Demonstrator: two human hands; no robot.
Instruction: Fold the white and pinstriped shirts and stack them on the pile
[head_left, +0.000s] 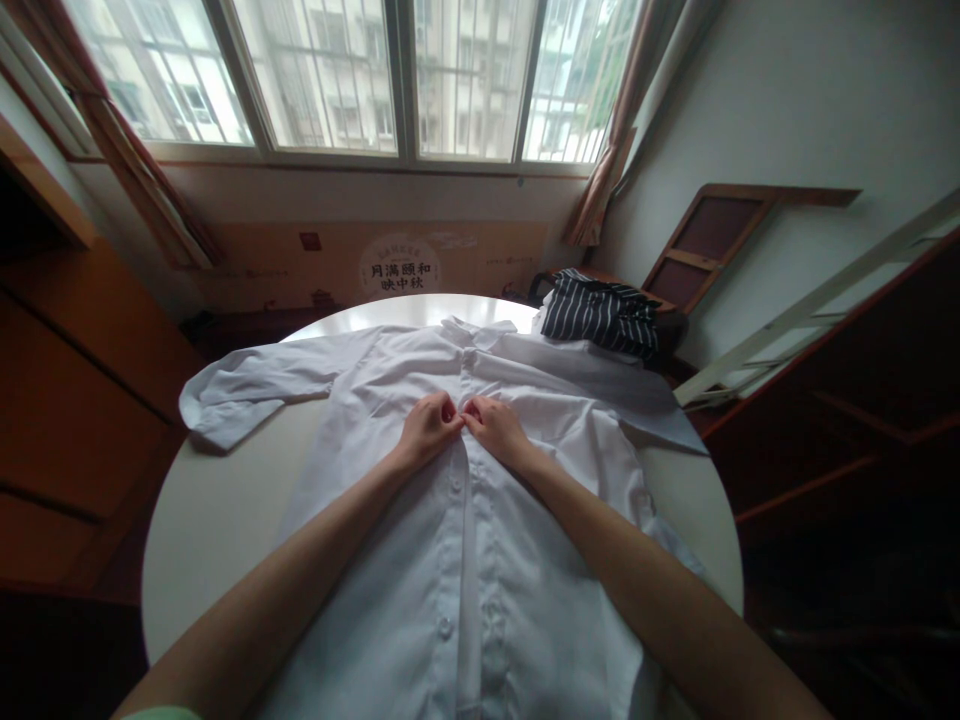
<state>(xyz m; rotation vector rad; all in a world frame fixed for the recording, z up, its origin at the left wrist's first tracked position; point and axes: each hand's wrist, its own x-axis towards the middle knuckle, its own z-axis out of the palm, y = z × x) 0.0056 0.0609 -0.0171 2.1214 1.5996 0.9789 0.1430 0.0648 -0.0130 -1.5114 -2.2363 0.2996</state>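
A white button-up shirt [390, 540] lies spread front side up, its collar [480, 330] toward the window and one sleeve [255, 385] stretched to the left. My left hand [431, 425] and my right hand [495, 428] meet at the chest, on the front placket. Both pinch the placket edges, fingertips almost touching; whatever button sits between them is hidden. Below my hands the two front edges lie slightly apart, with buttons showing along the left edge, one [445, 628] near the bottom.
The shirt covers much of a round white table [202, 540]. A black-and-white striped garment [600, 312] lies folded at the back right. Beyond are a wide window [330, 80], curtains and a printed box panel [480, 260]. A wooden cabinet [75, 400] stands left.
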